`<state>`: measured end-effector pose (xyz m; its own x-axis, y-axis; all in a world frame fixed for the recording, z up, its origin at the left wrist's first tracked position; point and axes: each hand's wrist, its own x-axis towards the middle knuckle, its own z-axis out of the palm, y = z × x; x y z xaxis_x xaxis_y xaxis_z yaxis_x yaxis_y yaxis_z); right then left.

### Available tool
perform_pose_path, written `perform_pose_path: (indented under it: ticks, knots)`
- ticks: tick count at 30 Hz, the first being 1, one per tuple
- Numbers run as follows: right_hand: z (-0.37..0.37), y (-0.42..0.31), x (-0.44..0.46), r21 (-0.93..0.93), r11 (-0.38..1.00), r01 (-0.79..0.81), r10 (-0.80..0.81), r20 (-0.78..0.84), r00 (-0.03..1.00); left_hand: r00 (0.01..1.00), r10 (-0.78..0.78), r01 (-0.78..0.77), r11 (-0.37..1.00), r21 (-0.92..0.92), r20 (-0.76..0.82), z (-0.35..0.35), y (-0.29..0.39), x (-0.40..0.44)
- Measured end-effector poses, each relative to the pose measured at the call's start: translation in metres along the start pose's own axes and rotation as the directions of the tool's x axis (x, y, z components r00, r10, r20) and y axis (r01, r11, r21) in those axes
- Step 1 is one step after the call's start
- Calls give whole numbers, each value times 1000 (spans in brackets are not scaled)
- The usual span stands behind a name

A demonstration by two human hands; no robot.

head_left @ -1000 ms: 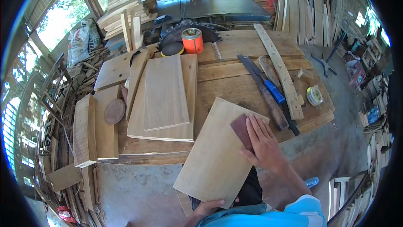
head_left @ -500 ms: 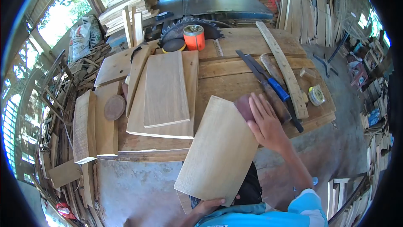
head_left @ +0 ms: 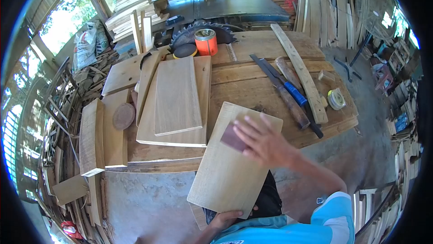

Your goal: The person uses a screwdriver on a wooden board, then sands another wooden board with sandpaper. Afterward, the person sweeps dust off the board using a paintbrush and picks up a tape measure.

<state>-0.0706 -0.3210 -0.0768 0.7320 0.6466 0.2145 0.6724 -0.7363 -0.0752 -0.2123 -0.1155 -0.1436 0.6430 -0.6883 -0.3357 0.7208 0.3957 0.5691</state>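
A flat rectangular wooden board (head_left: 225,181) lies tilted over my lap, its far end reaching the workbench. My left hand (head_left: 226,219) grips its near edge, thumb on top and the other fingers hidden underneath. On the board's upper part, my right hand (head_left: 264,145) presses a dark red-brown sheet (head_left: 233,137) flat against the surface. Its fingers are stretched out and slightly blurred. To the right of the board on the bench are a blue-handled tool (head_left: 294,93) and a brown wooden-handled one (head_left: 293,108).
The workbench (head_left: 243,86) holds stacked boards (head_left: 178,99), a round brown disc (head_left: 123,116), an orange can (head_left: 206,42), a circular saw blade (head_left: 182,36), a long wood strip (head_left: 300,72) and a tape roll (head_left: 336,99). Scrap wood piles stand at both sides.
My right hand and the sheet under it first moved right to the board's corner, then came back left across its upper part. My left hand still holds the near edge.
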Motion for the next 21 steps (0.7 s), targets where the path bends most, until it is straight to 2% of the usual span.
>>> perform_pose_path:
  ticks: [1,2,3,4,5,6,8,11,12,13,15,16,17,19,20,21]
  knots:
    - [0,15,6,2,1000,1,-1,1,1000,1000,0,0,1000,-1,-2,0,0,1]
    - [-2,30,13,-90,979,-184,175,-102,979,1000,-7,7,1000,-7,-2,-1,-2,2]
    - [-2,37,15,-165,914,-371,333,-219,917,1000,-13,13,1000,-11,2,-1,-2,3]
    - [-2,33,18,-209,873,-441,388,-253,886,1000,-17,17,1000,-12,9,0,-3,3]
    - [-3,26,17,-216,869,-445,389,-257,885,1000,-18,18,1000,-12,15,-1,-4,3]
    - [-3,14,12,-153,951,-270,243,-174,954,1000,-15,15,1000,-7,20,-2,-3,4]
    - [-4,-9,-4,28,998,57,-58,18,998,999,11,-10,1000,-8,47,-8,-8,3]
    - [-6,16,-8,-56,997,56,-62,-101,993,996,46,-45,999,-20,77,-9,-3,5]
    - [-15,23,-2,-166,974,-156,149,-53,987,998,15,-14,1000,-10,53,-7,-3,6]
    - [-12,22,-4,-164,974,-159,154,-43,987,999,-16,17,1000,-4,34,-6,-4,6]
    - [-9,22,-3,-146,939,-312,293,-138,946,999,-2,2,1000,1,54,-10,-7,5]
    - [-17,9,-7,-91,977,-194,192,-29,981,997,21,-22,1000,19,69,-11,-6,7]
    - [-16,6,-13,-96,977,-190,187,-36,982,997,29,-30,999,24,71,-11,-5,7]
    - [-11,7,-26,-34,991,128,-126,59,990,997,47,-49,998,27,64,-10,-5,6]
    - [-11,20,-23,-29,991,127,-125,58,990,997,45,-46,999,27,60,-9,-5,8]
    - [-10,39,-16,-166,979,-118,115,-30,993,998,35,-37,998,45,46,-8,-5,8]
